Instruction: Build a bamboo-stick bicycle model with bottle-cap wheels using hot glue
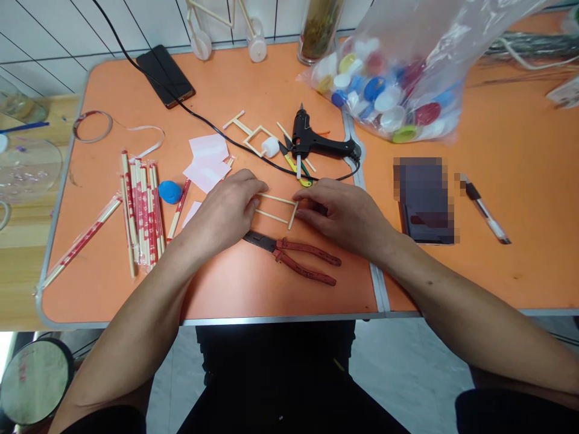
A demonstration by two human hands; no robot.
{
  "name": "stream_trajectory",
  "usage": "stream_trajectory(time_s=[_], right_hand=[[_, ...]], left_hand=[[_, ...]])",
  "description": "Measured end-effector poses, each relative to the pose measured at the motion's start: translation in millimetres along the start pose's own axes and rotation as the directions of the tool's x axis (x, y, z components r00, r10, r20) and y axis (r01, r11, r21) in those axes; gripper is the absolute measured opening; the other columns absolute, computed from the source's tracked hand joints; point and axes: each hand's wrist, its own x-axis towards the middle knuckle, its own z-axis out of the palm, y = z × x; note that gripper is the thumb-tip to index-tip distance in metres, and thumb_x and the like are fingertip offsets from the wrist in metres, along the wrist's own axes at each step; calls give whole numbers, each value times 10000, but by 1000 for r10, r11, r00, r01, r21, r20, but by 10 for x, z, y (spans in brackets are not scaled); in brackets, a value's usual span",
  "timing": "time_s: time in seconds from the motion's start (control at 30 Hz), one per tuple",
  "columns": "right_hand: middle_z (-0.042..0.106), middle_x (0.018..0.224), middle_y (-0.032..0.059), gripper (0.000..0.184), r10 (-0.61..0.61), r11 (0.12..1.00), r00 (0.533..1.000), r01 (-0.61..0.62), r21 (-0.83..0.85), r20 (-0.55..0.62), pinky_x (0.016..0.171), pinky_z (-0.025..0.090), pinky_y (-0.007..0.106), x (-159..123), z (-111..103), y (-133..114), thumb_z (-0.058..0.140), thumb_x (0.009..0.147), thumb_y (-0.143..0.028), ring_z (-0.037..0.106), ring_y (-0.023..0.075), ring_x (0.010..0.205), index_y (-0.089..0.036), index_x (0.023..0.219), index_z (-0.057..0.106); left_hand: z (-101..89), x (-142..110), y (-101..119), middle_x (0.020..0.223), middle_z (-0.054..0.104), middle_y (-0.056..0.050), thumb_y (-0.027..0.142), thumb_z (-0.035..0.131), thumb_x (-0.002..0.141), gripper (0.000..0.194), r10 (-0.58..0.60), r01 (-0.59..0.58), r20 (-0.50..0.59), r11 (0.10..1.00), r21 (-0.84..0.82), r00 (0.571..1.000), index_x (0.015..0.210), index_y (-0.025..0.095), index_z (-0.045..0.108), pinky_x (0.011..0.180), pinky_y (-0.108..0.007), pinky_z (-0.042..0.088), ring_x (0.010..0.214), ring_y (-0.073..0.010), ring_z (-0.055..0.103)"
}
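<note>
A small frame of thin wooden sticks (277, 198) lies between my hands, low over the orange table. My left hand (228, 205) pinches its left end, and the fingers hide that end. At the right end, where a short crosspiece joins the long sticks, my right hand (341, 208) has its thumb and index finger closed on the corner. Just below the frame are pliers (304, 256) with red handles, their jaws pointing left. Beyond my hands lie a black glue gun (316, 137), yellow-green scissors (294, 166) and another stick assembly (246, 129) with a white cap.
Wrapped chopsticks (143, 211), a blue lump (170, 191) and pink paper (208, 160) lie to the left. A bag of bottle caps (384, 96) stands at the back right. A cable (203, 120) crosses the table. Phones (166, 75) and a pen (488, 211) lie further out.
</note>
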Motion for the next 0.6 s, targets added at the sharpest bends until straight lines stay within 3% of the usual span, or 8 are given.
stream_trajectory(time_s=[0.47, 0.6], right_hand=[[819, 1057, 84, 206, 3, 999, 1000, -3, -33, -11, 782, 486, 373, -4, 10, -16, 746, 1017, -199, 755, 274, 955, -238, 1193, 847], [827, 1090, 85, 256, 1, 1000, 1000, -1, -8, -8, 794, 497, 378, -13, 9, 1, 758, 1018, -220, 760, 270, 955, -232, 1262, 834]], left_hand=[[-42, -20, 8, 1304, 779, -123, 88, 589, 953, 454, -1, 1, 32, 1000, -18, 999, 1337, 171, 816, 1074, -448, 615, 1201, -295, 762], [-69, -17, 4, 1327, 779, -113, 55, 574, 934, 492, -9, 10, 20, 1000, -24, 1000, 1343, 182, 817, 1101, -432, 610, 1207, -281, 763]])
